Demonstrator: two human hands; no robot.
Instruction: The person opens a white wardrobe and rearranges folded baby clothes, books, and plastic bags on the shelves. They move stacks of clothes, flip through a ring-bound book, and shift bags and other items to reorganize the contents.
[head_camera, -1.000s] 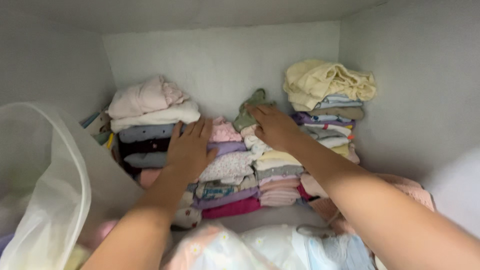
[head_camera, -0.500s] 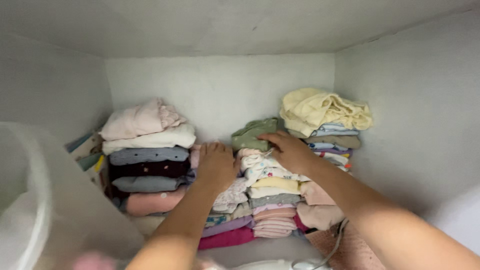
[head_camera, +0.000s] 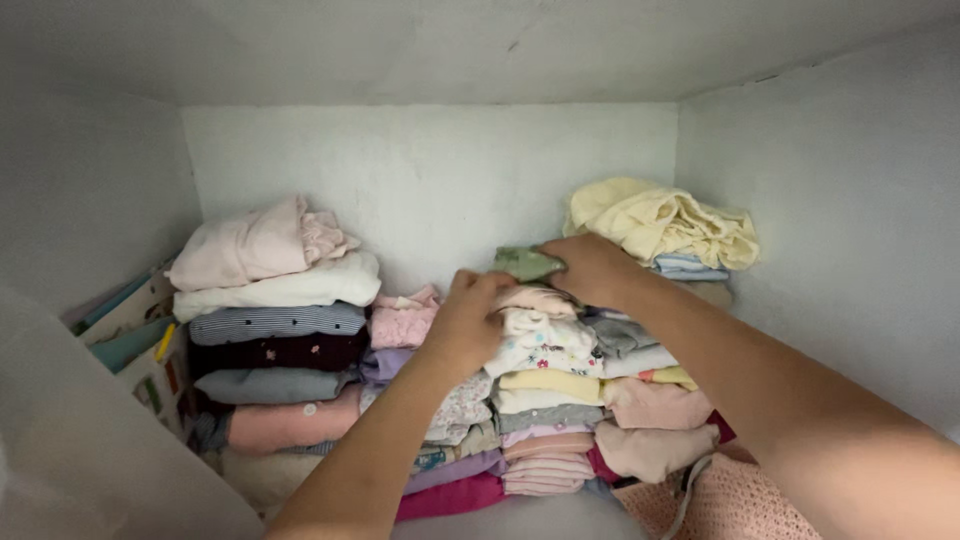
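Left hand (head_camera: 470, 320) pinches the pink folded garment (head_camera: 535, 298); right hand (head_camera: 590, 268) rests flat, open, on the green one (head_camera: 525, 263). Soft, light, floppy; likely best gripped at the folded edge.

White shelf (head_camera: 560, 520): three stacks folded clothes (head_camera: 275, 350), pink knit (head_camera: 740, 505) front right.
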